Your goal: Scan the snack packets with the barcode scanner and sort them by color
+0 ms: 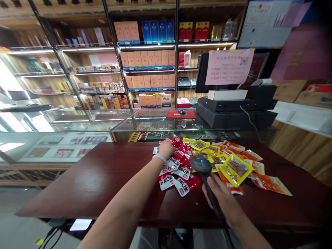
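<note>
red snack packets (178, 166) are getting picked through by the left hand (166, 148), fingers closing on one, right hand (220, 197) gripping the barcode scanner (201, 164); barcode side wants facing up.

Glossy dark wood counter (98, 180); shiny plastic packets (181, 173) in the frame's centre; matt black plastic scanner (201, 164); smooth glass case (77, 121) at left.
</note>
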`<state>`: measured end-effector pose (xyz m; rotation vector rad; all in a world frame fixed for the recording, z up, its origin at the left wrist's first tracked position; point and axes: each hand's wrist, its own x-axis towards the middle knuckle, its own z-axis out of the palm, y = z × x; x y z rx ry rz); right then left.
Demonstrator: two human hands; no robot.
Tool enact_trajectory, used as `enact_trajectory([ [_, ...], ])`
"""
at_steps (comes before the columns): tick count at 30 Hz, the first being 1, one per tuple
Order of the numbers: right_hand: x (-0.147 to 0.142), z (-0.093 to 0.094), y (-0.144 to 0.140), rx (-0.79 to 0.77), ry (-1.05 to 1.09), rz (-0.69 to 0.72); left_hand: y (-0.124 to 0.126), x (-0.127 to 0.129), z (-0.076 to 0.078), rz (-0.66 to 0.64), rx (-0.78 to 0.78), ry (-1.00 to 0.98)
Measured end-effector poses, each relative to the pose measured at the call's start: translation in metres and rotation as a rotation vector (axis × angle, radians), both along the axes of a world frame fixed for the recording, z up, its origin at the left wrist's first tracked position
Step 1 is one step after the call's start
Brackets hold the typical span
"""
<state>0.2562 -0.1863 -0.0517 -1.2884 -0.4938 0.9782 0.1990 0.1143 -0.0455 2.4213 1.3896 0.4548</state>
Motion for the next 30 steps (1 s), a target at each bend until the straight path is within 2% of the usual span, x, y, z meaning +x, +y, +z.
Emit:
enact_trajectory([
  [3,0.008,0.017,0.021,0.064,-0.051,0.09,0.0,-0.019,-0.002,0.03,-0.016,-0.168],
  [5,0.007,0.033,0.043,0.103,-0.127,0.138,0.005,-0.042,-0.005,0.074,0.006,-0.314],
  [9,-0.006,0.064,0.104,0.242,-0.335,0.281,0.032,-0.106,-0.016,0.161,0.027,-0.593],
  [12,-0.025,0.071,0.149,0.334,-0.45,0.37,0.055,-0.154,-0.028,0.232,-0.055,-0.805],
  [16,-0.052,0.051,0.183,0.383,-0.381,0.466,0.071,-0.193,-0.046,0.294,-0.207,-0.957],
  [19,-0.061,0.026,0.188,0.393,-0.422,0.488,0.078,-0.201,-0.058,0.267,-0.243,-1.012],
  [22,-0.061,0.008,0.185,0.369,-0.386,0.525,0.083,-0.199,-0.065,0.233,-0.254,-1.071],
  [27,-0.057,-0.001,0.18,0.344,-0.272,0.568,0.086,-0.194,-0.071,0.241,-0.241,-1.017],
  [30,-0.054,0.0,0.18,0.351,-0.177,0.57,0.086,-0.195,-0.07,0.285,-0.164,-0.948],
])
